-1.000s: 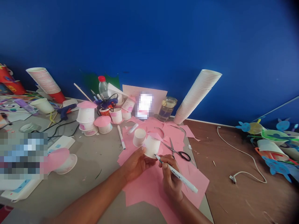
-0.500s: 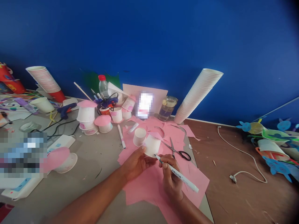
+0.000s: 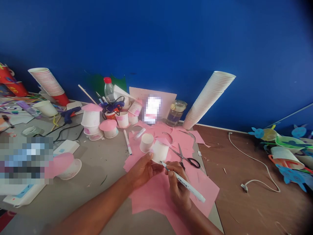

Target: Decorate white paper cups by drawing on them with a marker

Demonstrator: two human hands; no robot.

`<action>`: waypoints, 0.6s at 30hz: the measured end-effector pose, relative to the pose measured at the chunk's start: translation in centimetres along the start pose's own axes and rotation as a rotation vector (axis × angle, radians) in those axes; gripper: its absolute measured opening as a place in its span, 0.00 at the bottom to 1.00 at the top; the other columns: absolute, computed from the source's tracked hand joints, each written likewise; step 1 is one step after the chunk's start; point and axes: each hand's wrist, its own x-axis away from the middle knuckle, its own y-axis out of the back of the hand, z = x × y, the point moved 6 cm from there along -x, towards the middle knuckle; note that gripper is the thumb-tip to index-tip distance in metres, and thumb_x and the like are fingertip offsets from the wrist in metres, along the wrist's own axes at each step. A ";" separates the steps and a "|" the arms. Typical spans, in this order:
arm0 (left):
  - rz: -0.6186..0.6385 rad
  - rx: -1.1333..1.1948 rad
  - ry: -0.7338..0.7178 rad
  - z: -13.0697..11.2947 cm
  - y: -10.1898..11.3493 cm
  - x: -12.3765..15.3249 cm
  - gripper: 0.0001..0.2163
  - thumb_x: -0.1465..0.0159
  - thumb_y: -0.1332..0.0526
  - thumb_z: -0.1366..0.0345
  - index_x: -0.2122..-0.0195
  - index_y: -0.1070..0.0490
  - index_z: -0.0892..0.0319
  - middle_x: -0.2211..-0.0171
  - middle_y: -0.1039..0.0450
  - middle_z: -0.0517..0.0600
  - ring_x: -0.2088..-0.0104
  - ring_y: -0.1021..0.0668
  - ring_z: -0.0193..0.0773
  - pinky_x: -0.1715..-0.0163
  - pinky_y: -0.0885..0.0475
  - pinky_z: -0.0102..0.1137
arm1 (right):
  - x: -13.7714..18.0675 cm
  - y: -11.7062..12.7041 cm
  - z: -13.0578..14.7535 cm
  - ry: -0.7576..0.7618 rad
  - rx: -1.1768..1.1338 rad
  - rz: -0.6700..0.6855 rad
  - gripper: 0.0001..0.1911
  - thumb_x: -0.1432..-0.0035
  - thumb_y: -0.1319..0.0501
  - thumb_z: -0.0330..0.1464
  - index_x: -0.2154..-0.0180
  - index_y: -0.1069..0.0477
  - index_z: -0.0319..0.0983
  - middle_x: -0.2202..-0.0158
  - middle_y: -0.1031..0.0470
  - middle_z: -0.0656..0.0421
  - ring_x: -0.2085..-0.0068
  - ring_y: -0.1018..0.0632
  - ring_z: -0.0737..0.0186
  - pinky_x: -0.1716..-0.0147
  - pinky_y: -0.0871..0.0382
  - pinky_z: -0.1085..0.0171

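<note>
Over the pink paper sheets [image 3: 149, 199], my left hand [image 3: 143, 169] grips a white paper cup [image 3: 160, 151] by its lower left side. A bit of pink paper shows at the cup's upper edge. My right hand [image 3: 178, 182] is closed round a white marker [image 3: 189, 186], whose tip meets or nearly meets the cup near its lower rim. Any mark it leaves is too small to see. Just behind the held cup stands another paper cup [image 3: 146, 142]. Scissors [image 3: 187, 158] with black handles lie spread to the right of it, close to my right hand.
A tall stack of white cups [image 3: 207, 101] leans at the wall beside a glass jar [image 3: 176, 112]. A lit phone [image 3: 152, 109] stands behind the paper. Cups with pink tops [image 3: 91, 119] and a glue gun [image 3: 70, 114] are leftward. A white cable [image 3: 254, 160] lies on the brown surface.
The marker tip has shifted slightly left along the cup's lower part, and my right hand with it. My left hand keeps the cup in nearly the same place.
</note>
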 end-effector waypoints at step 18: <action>-0.025 -0.020 -0.010 -0.1 -0.1 0.1 0.14 0.35 0.40 0.58 0.57 0.26 0.63 0.62 0.21 0.57 0.60 0.20 0.44 0.51 0.31 0.42 | -0.3 0.1 0.1 0.016 0.025 -0.025 0.09 0.35 0.48 0.27 0.59 0.31 0.44 0.70 0.32 0.60 0.66 0.28 0.62 0.61 0.28 0.58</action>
